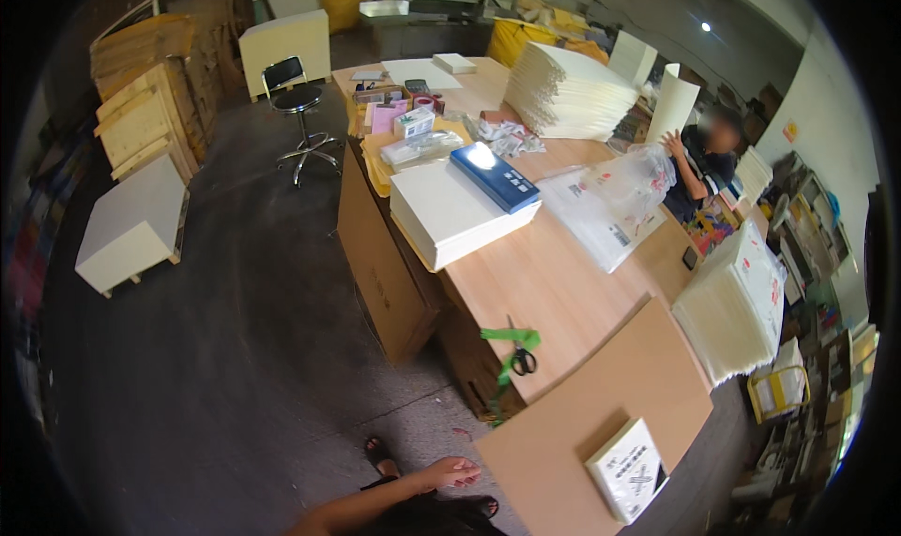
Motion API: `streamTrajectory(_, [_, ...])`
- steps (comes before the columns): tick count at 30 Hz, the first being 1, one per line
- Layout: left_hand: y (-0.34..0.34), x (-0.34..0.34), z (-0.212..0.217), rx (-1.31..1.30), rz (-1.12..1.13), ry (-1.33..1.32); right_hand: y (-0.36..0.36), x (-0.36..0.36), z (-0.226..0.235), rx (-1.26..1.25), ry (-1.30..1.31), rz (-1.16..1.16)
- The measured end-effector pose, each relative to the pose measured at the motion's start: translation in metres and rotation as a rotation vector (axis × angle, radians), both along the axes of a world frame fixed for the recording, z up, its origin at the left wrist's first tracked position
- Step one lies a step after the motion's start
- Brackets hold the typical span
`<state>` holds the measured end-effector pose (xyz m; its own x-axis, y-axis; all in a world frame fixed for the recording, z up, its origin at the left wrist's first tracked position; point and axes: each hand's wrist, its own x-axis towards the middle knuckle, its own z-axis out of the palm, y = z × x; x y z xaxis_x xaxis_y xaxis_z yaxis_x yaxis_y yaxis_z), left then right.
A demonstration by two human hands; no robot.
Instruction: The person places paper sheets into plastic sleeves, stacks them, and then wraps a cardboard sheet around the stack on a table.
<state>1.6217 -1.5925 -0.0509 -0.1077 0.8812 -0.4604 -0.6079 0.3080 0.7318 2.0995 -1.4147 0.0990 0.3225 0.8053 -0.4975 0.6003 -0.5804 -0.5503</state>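
Hand (455,472), one only in view, at the lower edge of the picture: forearm comes in from below, fingers loosely curled together, holding nothing, hanging over the floor (244,348) just off the near end of the bench (554,292). Which of the person's hands it is cannot be told. A sandalled foot (378,454) shows just beside it.

Cardboard sheet (601,395): brown, flat, covering the near end of the bench; nearest thing to the hand, not touched.

Booklet (627,468): white with dark print, lying on the cardboard sheet near its near right corner.

Scissors (522,358): dark handles, on the bench at its left edge, just beyond the cardboard sheet, lying on a green strap (511,337) that drops over that edge.

White stack (450,212): squared sheets at the left edge, mid-bench, with a blue box (495,176) on top.

Clear bags (601,207): spread on the bench toward its right edge.

Co-worker (704,160): at the right edge, hands on a clear bag.

Tall paper pile (568,90): fanned, at the far right of the bench.

Paper stack (732,301): white, off the right edge.

Stool (298,99): black seat, on the floor left of the far end.

Carton (385,254): brown, standing against the left side of the bench.
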Motion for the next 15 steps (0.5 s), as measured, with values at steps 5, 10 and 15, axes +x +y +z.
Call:
streamTrajectory(5, [-0.115, -0.137, -0.01, -0.228, 0.274, 0.128, 0.009, -0.04, 0.019, 0.003, -0.682, 0.123])
streamTrajectory(10, [-0.206, -0.244, -0.032, -0.408, 0.524, 0.209, 0.076, -0.273, -0.031, 0.523, -0.283, 0.387])
streamTrajectory(15, [-0.229, -0.334, -0.08, -0.492, 0.435, 0.318, 0.069, -0.644, -0.001, 0.646, -0.027, 0.882])
